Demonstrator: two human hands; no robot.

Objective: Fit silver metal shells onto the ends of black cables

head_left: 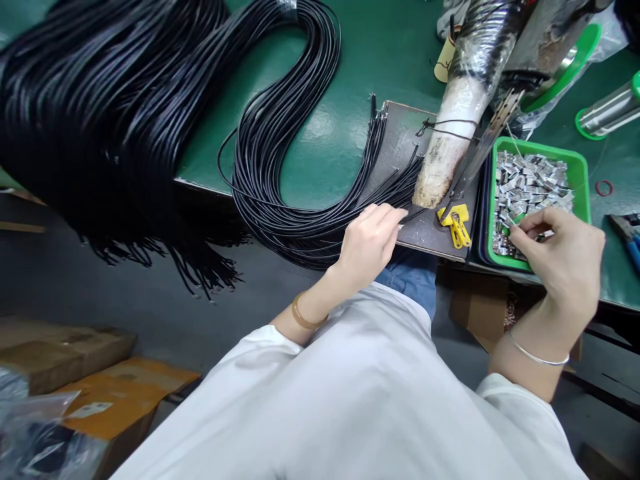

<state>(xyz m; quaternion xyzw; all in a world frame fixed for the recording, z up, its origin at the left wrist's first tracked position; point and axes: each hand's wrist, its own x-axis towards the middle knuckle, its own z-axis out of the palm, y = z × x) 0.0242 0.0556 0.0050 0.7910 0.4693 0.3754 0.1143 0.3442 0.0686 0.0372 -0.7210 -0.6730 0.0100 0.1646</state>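
My left hand (pixel 371 239) is closed in a pinch on a black cable (pixel 416 213), whose end points right over a dark board (pixel 395 127). A large bundle of black cables (pixel 270 143) curves across the bench behind and beside this hand. My right hand (pixel 567 257) hangs over the near part of a green tray (pixel 580 167). Its thumb and forefinger are pressed together on a small silvery metal piece (pixel 511 223). Many similar metal pieces (pixel 533 177) fill the tray. Just right of the cable end lies a yellow clip-like tool (pixel 456 225).
A soldering iron (pixel 487 143) slants down beside a wrapped, whitish tube (pixel 450 133) over the board. Solder spools (pixel 607 110), a red ring (pixel 604 187) and blue-handled pliers (pixel 631 243) lie right. More cables (pixel 110 133) drape over the bench edge; cardboard boxes (pixel 125 383) stand below left.
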